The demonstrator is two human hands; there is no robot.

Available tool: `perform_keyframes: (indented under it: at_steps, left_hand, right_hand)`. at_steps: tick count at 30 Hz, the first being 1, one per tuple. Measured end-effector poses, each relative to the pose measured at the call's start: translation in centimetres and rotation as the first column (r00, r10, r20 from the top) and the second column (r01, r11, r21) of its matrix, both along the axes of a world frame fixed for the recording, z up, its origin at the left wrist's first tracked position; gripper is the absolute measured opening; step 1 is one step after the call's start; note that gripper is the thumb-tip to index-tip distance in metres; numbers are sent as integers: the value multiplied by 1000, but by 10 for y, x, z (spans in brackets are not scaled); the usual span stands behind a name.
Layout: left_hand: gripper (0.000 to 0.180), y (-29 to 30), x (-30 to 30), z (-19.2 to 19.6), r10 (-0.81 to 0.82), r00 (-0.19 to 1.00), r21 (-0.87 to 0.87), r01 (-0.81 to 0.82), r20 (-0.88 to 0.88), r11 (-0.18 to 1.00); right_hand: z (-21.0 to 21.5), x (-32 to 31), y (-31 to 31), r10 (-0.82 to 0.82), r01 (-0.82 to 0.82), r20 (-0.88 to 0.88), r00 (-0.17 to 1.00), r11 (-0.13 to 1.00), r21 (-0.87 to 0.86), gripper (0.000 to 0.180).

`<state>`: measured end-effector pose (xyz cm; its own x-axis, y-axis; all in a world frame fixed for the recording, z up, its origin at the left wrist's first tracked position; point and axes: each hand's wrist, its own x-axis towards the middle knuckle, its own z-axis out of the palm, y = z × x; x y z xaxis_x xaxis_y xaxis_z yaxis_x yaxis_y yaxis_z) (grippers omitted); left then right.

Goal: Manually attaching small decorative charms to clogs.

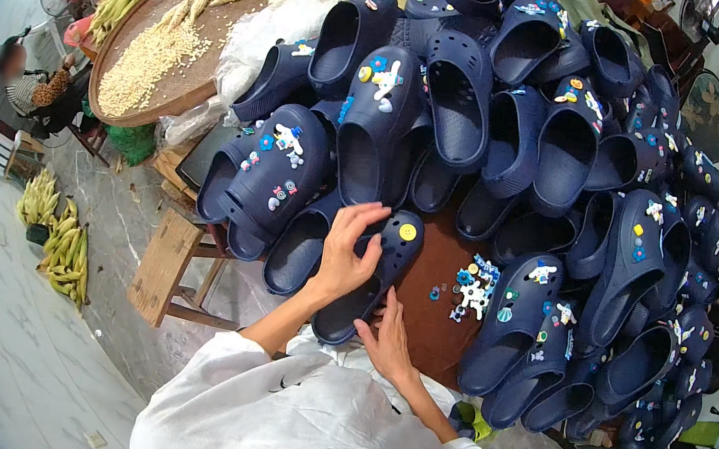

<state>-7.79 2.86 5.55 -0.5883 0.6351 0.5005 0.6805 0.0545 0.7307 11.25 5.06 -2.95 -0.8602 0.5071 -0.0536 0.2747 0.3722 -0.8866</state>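
A navy clog (389,262) lies toe away from me at the near edge of the brown table, a round yellow charm (408,232) on its toe. My left hand (346,255) is over the clog's left side, fingers stretched out and slightly bent, with nothing seen in it. At the right side near the heel, my right hand (390,345) holds the clog's edge between thumb and fingers. Right of it lies a small pile of loose charms (475,288), white, blue and green. Left of it, another clog (295,252) shows no charms.
Many charm-decorated navy clogs (565,153) are heaped behind and to the right on the brown table (432,328). A wooden stool (163,265) stands left. Beyond it, a round woven tray (132,33) holds corn kernels. Corn cobs (66,260) lie on the floor. People sit farther off.
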Motion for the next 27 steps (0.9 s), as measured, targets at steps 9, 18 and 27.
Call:
perform_keyframes:
  at_steps: [9,18,27]
  left_hand:
    - [40,35,-9,22,42,999,-23,-42,5,999]
    - [60,128,-22,29,-45,956,82,72,-291,994]
    - [25,151,-37,24,-4,947,62,25,-321,998]
  right_hand:
    - [-3,16,9,-83,78,-73,994,994,-71,59]
    - [10,22,49,-206,209,-73,976,977,42,38]
    - [-6,31,50,-157,166,-60,986,962,218,35]
